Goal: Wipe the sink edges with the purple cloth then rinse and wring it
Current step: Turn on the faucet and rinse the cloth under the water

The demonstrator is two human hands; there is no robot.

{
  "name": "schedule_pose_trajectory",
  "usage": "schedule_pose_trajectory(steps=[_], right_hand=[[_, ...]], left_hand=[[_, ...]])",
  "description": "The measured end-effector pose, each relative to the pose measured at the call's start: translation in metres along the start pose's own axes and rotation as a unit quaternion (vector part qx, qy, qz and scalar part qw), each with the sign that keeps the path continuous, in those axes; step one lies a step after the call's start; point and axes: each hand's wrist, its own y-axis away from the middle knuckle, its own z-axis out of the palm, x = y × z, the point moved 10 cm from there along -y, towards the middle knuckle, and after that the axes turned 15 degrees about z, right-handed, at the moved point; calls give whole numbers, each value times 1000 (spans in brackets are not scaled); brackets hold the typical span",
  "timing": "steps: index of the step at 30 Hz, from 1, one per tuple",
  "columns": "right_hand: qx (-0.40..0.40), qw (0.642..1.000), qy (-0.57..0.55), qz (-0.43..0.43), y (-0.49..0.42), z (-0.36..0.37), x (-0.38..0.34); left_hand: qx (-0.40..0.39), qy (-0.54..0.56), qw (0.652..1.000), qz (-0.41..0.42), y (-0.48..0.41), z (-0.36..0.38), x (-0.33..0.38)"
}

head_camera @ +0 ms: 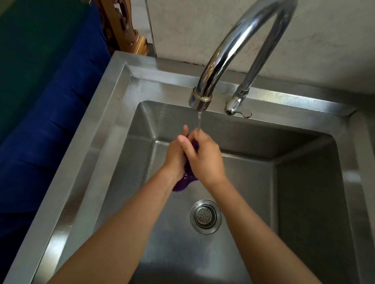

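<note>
Purple cloth [183,182]: bunched between both palms over the sink [110,108] basin, just beyond the drain strainer [205,216], its lower end poking out below the wrists. Left hand [174,156] and right hand [204,158]: closed on it from either side, under a thin stream from the faucet [236,47]. Risks: a dropped cloth could cover the strainer; hard squeezing may splash the wet rim. Markings: none legible.

Purple cloth [186,180] mostly hidden between hands; faucet [240,36] arch apparently cropped.
</note>
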Motion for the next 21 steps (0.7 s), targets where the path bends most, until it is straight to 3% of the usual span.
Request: schedule_pose_trajectory(steps=[4, 7, 12, 16, 21], right_hand=[[77, 994, 73, 25, -16, -8, -9], [71, 994, 45, 64, -38, -10, 7], [75, 988, 26, 135, -42, -20, 38], [63, 996, 48, 48, -9, -13, 18], [81, 993, 77, 29, -12, -6, -8]], left_hand=[[15, -13, 1000, -13, 12, 6, -8], [44, -32, 998, -38, 15, 3, -16], [107, -70, 992, 0, 9, -15, 3], [144, -60, 988, -4, -4, -28, 5], [77, 44, 995, -51, -2, -4, -6]])
